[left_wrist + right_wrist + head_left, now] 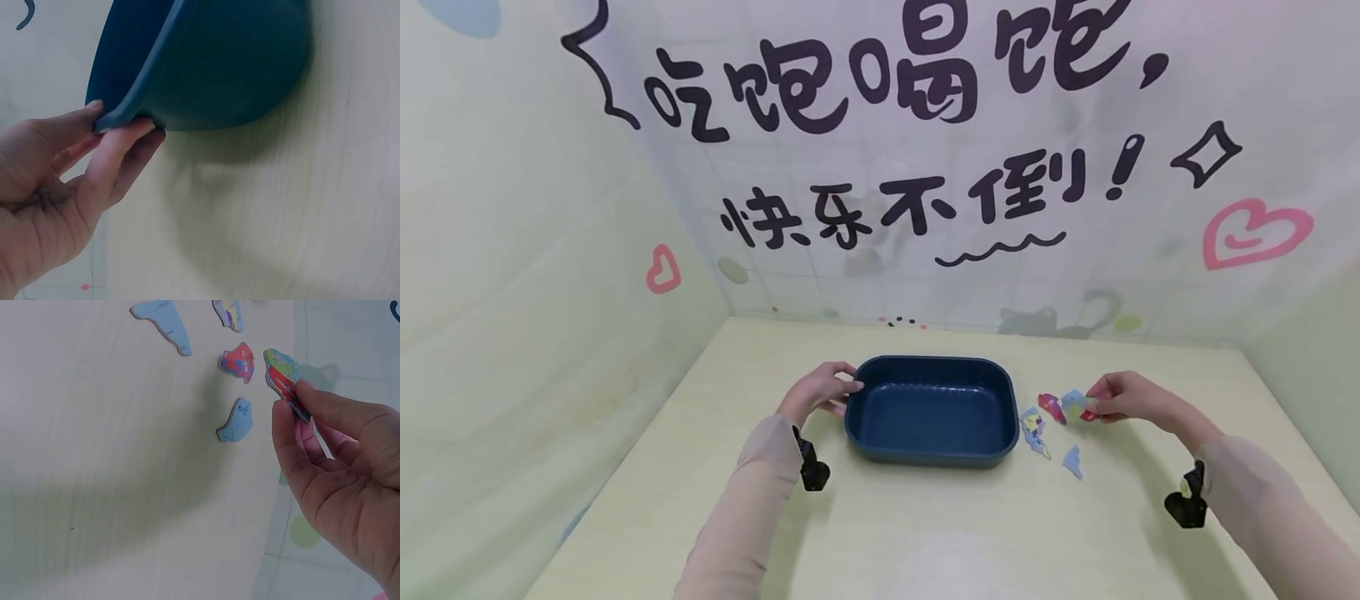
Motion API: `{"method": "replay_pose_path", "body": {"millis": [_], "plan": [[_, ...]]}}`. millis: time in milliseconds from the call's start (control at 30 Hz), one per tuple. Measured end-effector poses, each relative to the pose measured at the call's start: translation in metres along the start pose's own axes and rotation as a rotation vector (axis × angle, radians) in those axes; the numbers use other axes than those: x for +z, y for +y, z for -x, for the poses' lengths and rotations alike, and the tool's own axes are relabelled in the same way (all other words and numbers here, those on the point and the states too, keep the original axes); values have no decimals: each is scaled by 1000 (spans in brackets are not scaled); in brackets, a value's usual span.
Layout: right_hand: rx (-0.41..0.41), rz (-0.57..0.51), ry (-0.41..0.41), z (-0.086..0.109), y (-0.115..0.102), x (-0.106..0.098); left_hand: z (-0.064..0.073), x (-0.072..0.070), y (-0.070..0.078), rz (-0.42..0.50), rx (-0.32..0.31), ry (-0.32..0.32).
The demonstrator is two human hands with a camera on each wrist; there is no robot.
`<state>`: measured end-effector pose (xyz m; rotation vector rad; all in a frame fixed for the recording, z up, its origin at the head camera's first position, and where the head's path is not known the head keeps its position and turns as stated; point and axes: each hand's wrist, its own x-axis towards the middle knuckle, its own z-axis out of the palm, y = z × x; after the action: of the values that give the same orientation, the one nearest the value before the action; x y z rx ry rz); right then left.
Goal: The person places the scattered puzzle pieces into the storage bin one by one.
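A dark blue rectangular basin (932, 457) stands on the table, its inside bare in the head view. At its left end my left hand (822, 390) pinches the rim; in the left wrist view the thumb lies inside the rim (119, 119) and fingers press beneath it. To the right of the basin, my right hand (1129, 397) pinches a green and red puzzle piece (282, 374) between thumb and fingers, raised off the table. Near it lie a red piece (239, 361), a light blue piece (236, 422) and a longer blue piece (165, 325).
Another printed piece (1034, 427) lies close to the basin's right side. The pale wooden table (940, 533) meets a printed cloth backdrop (865, 283) behind, with cloth sides at left and right. Each wrist carries a small black camera (812, 467).
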<state>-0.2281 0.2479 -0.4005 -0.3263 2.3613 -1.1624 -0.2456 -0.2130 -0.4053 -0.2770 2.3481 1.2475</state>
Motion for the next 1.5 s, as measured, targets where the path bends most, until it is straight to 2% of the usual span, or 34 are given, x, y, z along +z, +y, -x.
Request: {"method": "replay_pose_path", "body": {"millis": [300,667,967,1233,1500], "plan": [[-40,-3,20,-16,-33,0,3,-3,4,-31,-3,24],[-71,-26,-12,-33,-53,15,3,-3,2,-14,5,6],[-101,-23,-29,-42,-60,15,2,-3,0,-8,10,3],[-80,-10,-31,-46,-66,16,1,-1,1,-1,3,4],[-91,-13,-45,-55,-69,23,-1,3,3,-15,2,5]]}}
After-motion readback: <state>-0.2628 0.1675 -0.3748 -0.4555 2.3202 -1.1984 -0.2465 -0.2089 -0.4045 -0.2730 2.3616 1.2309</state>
